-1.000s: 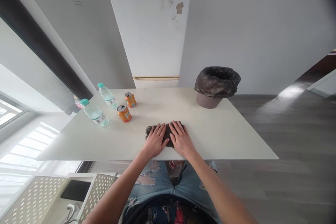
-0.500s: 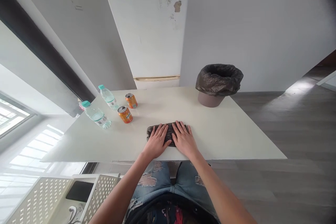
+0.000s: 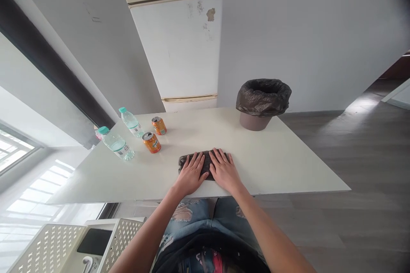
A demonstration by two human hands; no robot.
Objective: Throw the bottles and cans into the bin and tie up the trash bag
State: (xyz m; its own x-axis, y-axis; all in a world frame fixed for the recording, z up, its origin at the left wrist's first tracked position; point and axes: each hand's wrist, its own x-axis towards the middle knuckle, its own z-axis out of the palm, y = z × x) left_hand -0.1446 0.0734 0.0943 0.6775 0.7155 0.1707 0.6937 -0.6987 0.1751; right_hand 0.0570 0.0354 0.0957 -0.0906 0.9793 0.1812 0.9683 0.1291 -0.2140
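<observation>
A folded black plastic bag (image 3: 207, 161) lies near the front edge of the white table (image 3: 282, 158). My left hand (image 3: 191, 173) rests flat on its left part, fingers spread. On its right part lies my right hand (image 3: 224, 170), palm down with the fingers apart. Parts of the bag are hidden under both hands. To the left stand two orange drink cans, a nearer can (image 3: 151, 142) and a farther can (image 3: 159, 126). Beside them are two clear plastic bottles with green caps, a front bottle (image 3: 117, 144) and a back bottle (image 3: 131, 122).
At the table's back right stands a brown bin (image 3: 255, 122) lined with a black bag (image 3: 263, 98). A white fridge (image 3: 179, 47) is behind the table. Low on the left, a cream basket (image 3: 54, 243) with perforated sides holds a dark flat object (image 3: 95, 241) and a white cable.
The camera view has tilted and shifted slightly. Both hands stay flat on the folded bag, and the bottles, cans and bin keep their places.
</observation>
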